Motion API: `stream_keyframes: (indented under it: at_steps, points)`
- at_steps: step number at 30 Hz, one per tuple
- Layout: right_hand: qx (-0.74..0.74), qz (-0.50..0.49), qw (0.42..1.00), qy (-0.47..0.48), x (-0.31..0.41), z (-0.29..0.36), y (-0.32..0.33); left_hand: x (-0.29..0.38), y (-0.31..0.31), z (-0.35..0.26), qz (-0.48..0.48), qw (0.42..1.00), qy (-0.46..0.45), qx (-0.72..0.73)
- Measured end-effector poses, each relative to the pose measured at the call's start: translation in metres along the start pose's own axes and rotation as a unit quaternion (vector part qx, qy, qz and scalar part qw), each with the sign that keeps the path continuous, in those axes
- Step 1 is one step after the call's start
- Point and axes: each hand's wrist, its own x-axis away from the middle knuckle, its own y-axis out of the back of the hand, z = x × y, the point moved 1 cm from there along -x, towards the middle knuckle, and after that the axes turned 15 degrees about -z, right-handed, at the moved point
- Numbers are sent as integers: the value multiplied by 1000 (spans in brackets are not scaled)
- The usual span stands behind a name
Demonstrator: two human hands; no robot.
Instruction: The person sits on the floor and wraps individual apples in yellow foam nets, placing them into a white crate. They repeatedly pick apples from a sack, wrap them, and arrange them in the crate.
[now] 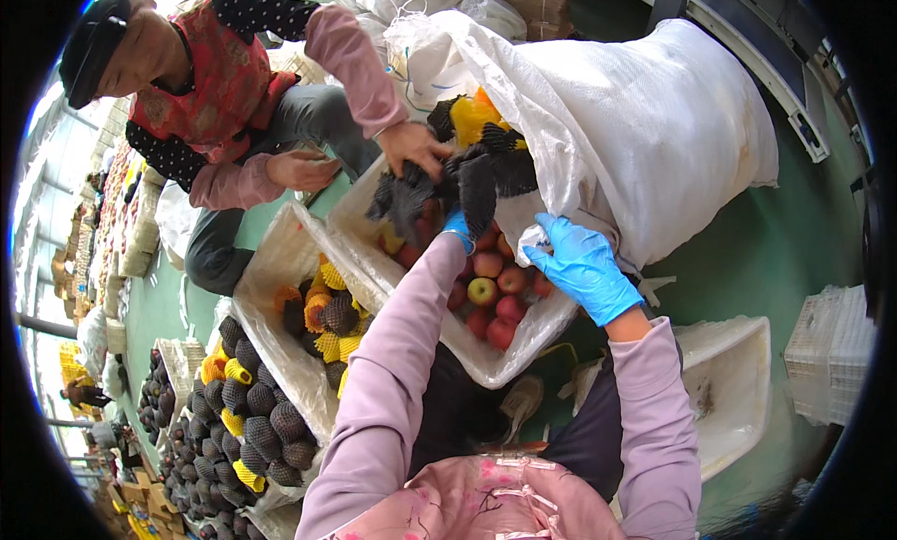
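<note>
My right hand (585,267), in a blue glove, grips the mouth edge of a large white woven sack (652,112). Black foam fruit nets (483,175), with some yellow ones (473,119), spill from the sack's mouth. My left hand (459,225), also gloved, reaches in among the black nets; its fingers are hidden beneath them. Below both hands stands a plastic-lined crate (490,372) of bare red apples (513,281), with one greener apple (482,291) among them. A co-worker's hand (413,151) touches the nets from the far left side.
The co-worker (217,98) sits across from me, the other hand (305,170) raised. At left are a lined crate (273,260) of netted fruit and a heap of black-netted fruit (238,414). A white tub (736,400) and stacked white crates (830,351) stand at right.
</note>
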Motion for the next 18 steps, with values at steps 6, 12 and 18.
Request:
stream_keyframes:
  at_steps: [6, 12, 18]
  points:
    - [25, 35, 999, -21, -3, 2, 2, 30, 11, -17, 246, 964, -50, -86]
    - [28, 52, 997, -44, -2, -3, 7, 46, 21, -61, 28, 955, 195, 221]
    - [31, 40, 998, -23, -3, -5, 7, 10, 27, -78, -286, 956, 35, 57]
